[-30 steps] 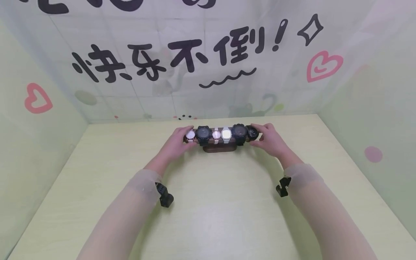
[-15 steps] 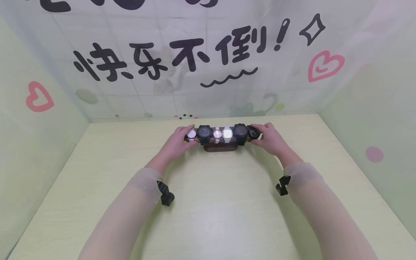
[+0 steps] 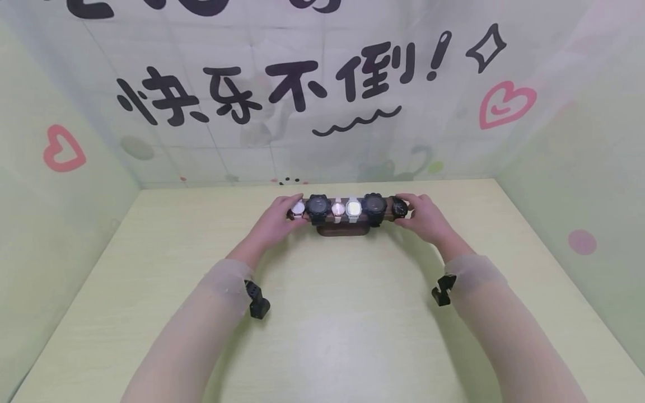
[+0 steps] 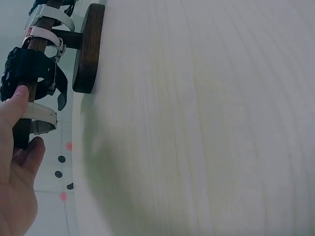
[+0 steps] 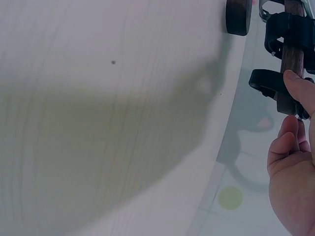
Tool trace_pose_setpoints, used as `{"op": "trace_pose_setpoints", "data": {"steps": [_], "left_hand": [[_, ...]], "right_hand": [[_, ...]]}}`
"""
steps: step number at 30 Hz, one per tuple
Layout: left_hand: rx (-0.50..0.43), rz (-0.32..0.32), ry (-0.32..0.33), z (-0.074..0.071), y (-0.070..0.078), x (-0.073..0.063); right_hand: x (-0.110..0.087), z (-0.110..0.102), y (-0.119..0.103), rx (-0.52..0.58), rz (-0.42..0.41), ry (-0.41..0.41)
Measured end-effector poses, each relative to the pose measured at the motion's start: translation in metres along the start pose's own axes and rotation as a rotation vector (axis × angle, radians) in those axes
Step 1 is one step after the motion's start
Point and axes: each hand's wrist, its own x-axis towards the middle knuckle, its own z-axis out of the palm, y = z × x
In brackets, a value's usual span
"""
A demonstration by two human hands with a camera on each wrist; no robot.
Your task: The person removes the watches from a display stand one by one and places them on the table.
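Note:
A dark wooden watch stand (image 3: 344, 230) stands near the back of the table, its bar carrying a row of watches. At the bar's left end my left hand (image 3: 274, 225) grips the stand around a white-faced watch (image 3: 298, 208); its thumb lies on the bar in the left wrist view. My right hand (image 3: 427, 219) pinches a black watch (image 3: 400, 207) at the right end, thumb against its black strap (image 5: 268, 81). Between them sit a large black watch (image 3: 318, 206), a small pink watch (image 3: 338, 209), a white square watch (image 3: 354, 209) and another bulky dark watch (image 3: 374, 206).
The pale wooden table (image 3: 327, 313) extends in front of the stand. Behind it rises a white printed backdrop (image 3: 282, 151) with black lettering, and pale walls flank both sides. Black camera mounts (image 3: 258, 302) sit at both wrists.
My right hand has moved slightly right with the black watch, so more bare bar shows between it and the bulky dark watch. My left hand keeps its hold at the left end.

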Motion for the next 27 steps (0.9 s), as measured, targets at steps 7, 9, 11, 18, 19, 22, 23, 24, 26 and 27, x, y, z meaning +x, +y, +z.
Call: {"op": "trace_pose_setpoints", "data": {"steps": [7, 9, 11, 18, 19, 22, 23, 24, 26, 27], "left_hand": [[0.019, 0.002, -0.017, 0.001, 0.001, -0.001], [0.022, -0.005, -0.011, 0.001, 0.001, -0.001], [0.022, -0.007, -0.008, 0.001, 0.001, 0.0], [0.021, -0.008, -0.005, 0.0, 0.002, 0.0], [0.021, -0.008, -0.005, 0.0, 0.002, 0.0], [0.013, -0.011, -0.003, -0.001, 0.001, 0.001], [0.01, -0.014, -0.001, -0.001, 0.001, 0.001], [0.009, -0.015, -0.001, -0.001, 0.001, 0.002], [0.005, -0.019, 0.002, -0.002, 0.001, 0.003], [0.006, -0.021, 0.001, -0.002, 0.001, 0.003]], "right_hand": [[-0.002, 0.0, 0.002, 0.0, -0.004, 0.004], [-0.003, 0.0, 0.004, 0.004, 0.001, 0.011], [-0.004, -0.001, 0.005, 0.009, 0.006, 0.017], [-0.01, -0.002, 0.01, 0.007, 0.01, 0.028], [-0.011, -0.003, 0.01, 0.006, 0.008, 0.027], [-0.013, -0.004, 0.012, 0.006, 0.001, 0.02], [-0.014, -0.004, 0.013, 0.005, -0.001, 0.018], [-0.014, -0.004, 0.014, 0.002, -0.007, 0.017], [-0.016, -0.004, 0.015, -0.003, -0.021, 0.017], [-0.018, -0.004, 0.016, -0.007, -0.025, 0.019]]}}
